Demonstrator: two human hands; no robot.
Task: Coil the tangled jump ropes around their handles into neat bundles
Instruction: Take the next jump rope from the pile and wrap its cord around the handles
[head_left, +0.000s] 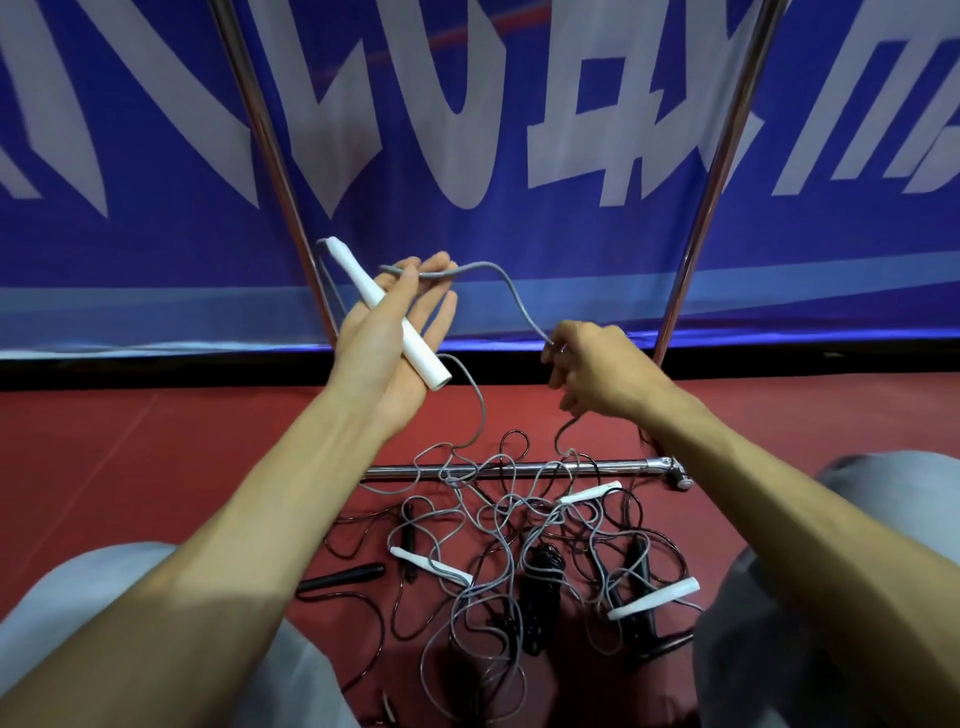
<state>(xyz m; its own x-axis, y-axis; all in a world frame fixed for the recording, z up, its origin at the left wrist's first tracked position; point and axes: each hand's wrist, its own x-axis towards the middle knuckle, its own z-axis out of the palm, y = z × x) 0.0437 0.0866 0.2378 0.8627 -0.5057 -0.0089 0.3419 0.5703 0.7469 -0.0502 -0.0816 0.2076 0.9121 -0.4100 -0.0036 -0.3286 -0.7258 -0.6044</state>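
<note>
My left hand (387, 332) is raised palm up, and a white rope handle (418, 348) lies slanted across it under my thumb. A grey rope (511, 288) passes over my left fingertips and arcs right to my right hand (597, 371), which pinches it in curled fingers. Below my hands, a tangle of grey and black ropes (498, 525) lies on the red floor between my knees. In that pile lie white handles (431, 564) (654, 597) (589, 493) and black handles (340, 577) (636, 556).
A chrome bar (519, 470) crosses the floor under the tangle, joined to two slanted chrome poles (270, 150) (711, 197). Behind them hangs a blue banner (467, 130) with white lettering. My grey-clad knees (841, 587) flank the pile.
</note>
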